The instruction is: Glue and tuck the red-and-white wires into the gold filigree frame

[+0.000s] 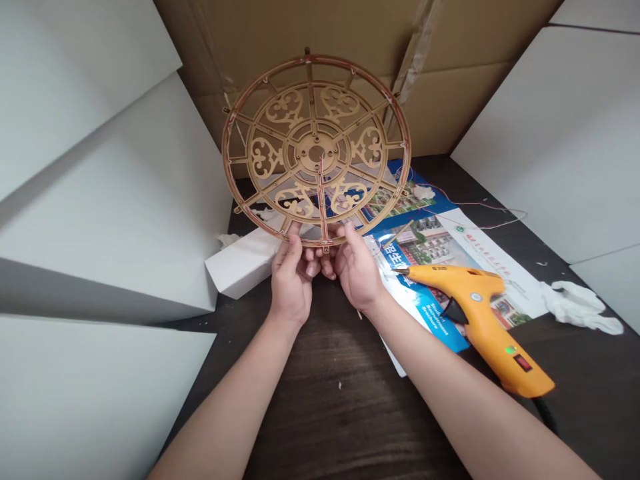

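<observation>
A round gold-brown openwork wheel frame (309, 93) stands tilted up in front of me, with spokes and several scroll ornaments inside its rings. Thin red and white wires run along its outer rim and down the lowest spoke from the centre. My left hand (291, 283) is closed on the bottom of the rim, thumb in front. To the right of it, my right hand (359, 273) grips the same lower edge, also with the thumb towards me. The fingers behind the rim are partly hidden. An orange glue gun (477, 307) lies to the right of my right hand.
Beneath the glue gun are printed brochures (480, 247) on the dark table (320, 400). A white box (245, 263) sits behind my left hand. Crumpled white gloves (580, 307) and loose wire (500, 217) lie at right. White panels and a cardboard wall (300, 27) enclose the space.
</observation>
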